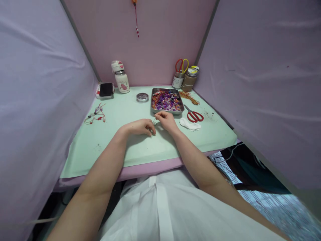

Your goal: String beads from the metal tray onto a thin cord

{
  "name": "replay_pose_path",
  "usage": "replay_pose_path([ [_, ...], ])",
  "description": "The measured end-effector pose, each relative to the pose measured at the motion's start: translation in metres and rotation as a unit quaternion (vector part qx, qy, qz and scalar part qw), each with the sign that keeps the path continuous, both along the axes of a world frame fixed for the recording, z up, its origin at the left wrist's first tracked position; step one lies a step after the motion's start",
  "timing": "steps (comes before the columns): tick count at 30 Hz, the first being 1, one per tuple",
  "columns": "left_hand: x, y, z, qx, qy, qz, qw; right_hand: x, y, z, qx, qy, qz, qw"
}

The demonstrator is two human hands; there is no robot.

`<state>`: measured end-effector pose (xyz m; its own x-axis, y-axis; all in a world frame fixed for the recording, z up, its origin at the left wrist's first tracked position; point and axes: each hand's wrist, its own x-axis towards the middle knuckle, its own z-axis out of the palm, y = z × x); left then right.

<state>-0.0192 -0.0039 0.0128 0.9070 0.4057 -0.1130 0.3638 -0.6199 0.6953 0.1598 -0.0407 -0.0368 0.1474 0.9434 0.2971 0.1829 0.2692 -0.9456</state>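
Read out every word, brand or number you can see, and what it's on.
None can be read clearly.
White bottle with pink design: script-like marks, too blurred.
Brown jar with yellow-and-white lid: lid print too small.
White-labelled cylindrical container: label too small.

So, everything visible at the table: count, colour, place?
Device: 1, black, left
Bottle: 1, white, left
Container: 1, clear, rear
Tray: 1, silver, rear
Beads: many, mostly purple, in tray
Cords: several, ochre, right
Jars: 2, brown, white, rear
Handles: 2, red, yellow, in jar
Scissors: 1, red handles, right
Skein: 1, white, right
Beaded strings: several, reddish, left
Pendant: 1, reddish, above
Cloth: 1, green, tabletop
Strand: 1, pale, between hands
Left hand, right hand: 2, bare, centre
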Motion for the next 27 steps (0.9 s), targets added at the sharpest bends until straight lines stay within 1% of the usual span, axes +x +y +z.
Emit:
replay_pose_path([
  [4, 0.004, 0.001, -0.009, 0.044, 0.028, -0.007, 0.999, 0.000, 0.001, -0.001, -0.007, -0.007, -0.007, 1.000],
  [8, 0.007, 0.002, -0.017, 0.053, 0.046, 0.003, 0.998, -0.001, 0.000, -0.001, -0.008, -0.005, -0.008, 1.000],
  [10, 0.008, 0.001, -0.018, 0.057, 0.055, 0.010, 0.997, -0.002, 0.000, -0.001, -0.007, -0.003, -0.008, 1.000],
  [12, 0.009, -0.002, -0.015, 0.056, 0.065, 0.012, 0.996, -0.002, 0.000, -0.001, -0.006, -0.004, -0.007, 1.000],
  [14, 0.008, -0.004, -0.010, 0.037, 0.057, 0.018, 0.998, -0.001, 0.001, -0.002, -0.004, -0.007, -0.009, 1.000],
  [15, 0.007, -0.005, -0.006, 0.017, 0.040, 0.025, 0.999, -0.001, 0.001, -0.003, -0.002, -0.009, -0.011, 1.000],
  [17, 0.006, -0.005, 0.000, -0.023, -0.042, 0.072, 0.996, 0.000, 0.002, -0.004, 0.001, -0.012, -0.014, 1.000],
  [18, 0.005, -0.005, 0.002, -0.043, -0.092, 0.114, 0.988, 0.000, 0.003, -0.004, 0.001, -0.012, -0.016, 1.000],
  [20, 0.006, -0.002, 0.001, -0.084, -0.192, 0.201, 0.957, 0.000, 0.002, -0.003, -0.001, -0.002, -0.016, 1.000],
  [22, 0.010, 0.001, -0.004, -0.121, -0.265, 0.289, 0.912, -0.001, 0.001, -0.002, -0.004, 0.019, -0.014, 1.000],
  [24, 0.015, 0.004, -0.010, -0.158, -0.296, 0.364, 0.869, -0.002, -0.001, 0.000, -0.008, 0.036, -0.012, 0.999],
  [25, 0.018, 0.004, -0.013, -0.178, -0.306, 0.381, 0.854, -0.003, -0.001, 0.001, -0.010, 0.040, -0.011, 0.999],
  [27, 0.022, 0.003, -0.016, -0.223, -0.325, 0.382, 0.836, -0.003, -0.003, 0.002, -0.012, 0.039, -0.005, 0.999],
])
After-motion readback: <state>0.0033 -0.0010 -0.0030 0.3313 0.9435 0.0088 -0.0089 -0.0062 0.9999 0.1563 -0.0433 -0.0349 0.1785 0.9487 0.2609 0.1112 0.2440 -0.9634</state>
